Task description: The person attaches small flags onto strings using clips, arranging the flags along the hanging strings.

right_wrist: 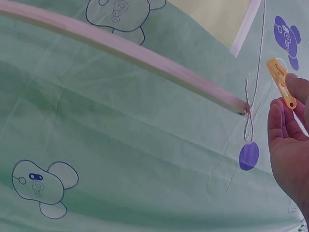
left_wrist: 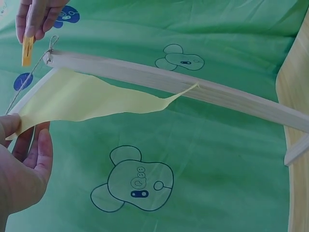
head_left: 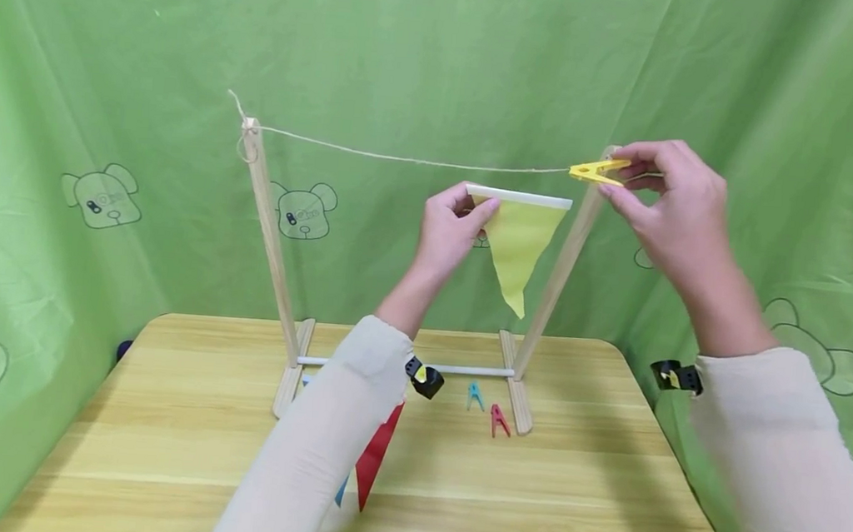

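while the left hand (head_left: pixel 450 228) pinches a yellow pennant (head_left: pixel 524 240), the right hand (head_left: pixel 681 204) pinches a yellow clothespin (head_left: pixel 592 171).
string (head_left: pixel 405 160) spans two wooden posts (head_left: pixel 270 229).

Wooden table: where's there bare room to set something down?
The tabletop is bare right of the stand's right foot and left of its left foot, towards the edges. Between them and in front it's crowded: red clothespin, blue clothespin, red pennant, left sleeve above.

My left grip (head_left: pixel 447 233) pinches a yellow pennant (head_left: pixel 522 240) near the string (head_left: pixel 405 160), my right grip (head_left: pixel 680 201) a yellow clothespin (head_left: pixel 597 167)
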`<state>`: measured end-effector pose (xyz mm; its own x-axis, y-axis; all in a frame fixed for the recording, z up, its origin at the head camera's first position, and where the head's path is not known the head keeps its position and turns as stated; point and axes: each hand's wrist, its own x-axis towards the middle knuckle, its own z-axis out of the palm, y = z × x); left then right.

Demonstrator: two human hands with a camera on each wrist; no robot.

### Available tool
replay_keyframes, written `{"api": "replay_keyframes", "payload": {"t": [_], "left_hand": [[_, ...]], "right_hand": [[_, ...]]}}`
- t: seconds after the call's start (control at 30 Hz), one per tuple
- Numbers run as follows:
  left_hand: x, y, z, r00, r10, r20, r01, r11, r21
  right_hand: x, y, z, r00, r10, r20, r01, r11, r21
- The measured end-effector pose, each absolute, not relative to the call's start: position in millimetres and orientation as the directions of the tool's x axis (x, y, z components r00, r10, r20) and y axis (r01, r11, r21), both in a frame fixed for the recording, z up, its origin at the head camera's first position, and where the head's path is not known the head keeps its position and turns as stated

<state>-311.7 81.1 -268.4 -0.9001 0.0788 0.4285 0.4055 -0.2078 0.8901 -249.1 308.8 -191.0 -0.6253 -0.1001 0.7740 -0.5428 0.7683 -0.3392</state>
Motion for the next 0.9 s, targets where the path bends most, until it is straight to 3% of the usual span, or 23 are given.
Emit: {"api": "replay_keyframes", "payload": {"t": [0.43,0.9], "left_hand": [[-315,86,-264,-0.908,0.062,0.414,0.396,-0.193,0.898],[-316,86,-257,-0.911,0.073,0.406,0.385,-0.203,0.900]], "right_hand": [[-253,316,-170,-0.702,-0.054,0.710,-0.483,0.769,-0.419],[-256,319,-149,-0.722,-0.139,0.678,-0.472,0.815,-0.336]]}}
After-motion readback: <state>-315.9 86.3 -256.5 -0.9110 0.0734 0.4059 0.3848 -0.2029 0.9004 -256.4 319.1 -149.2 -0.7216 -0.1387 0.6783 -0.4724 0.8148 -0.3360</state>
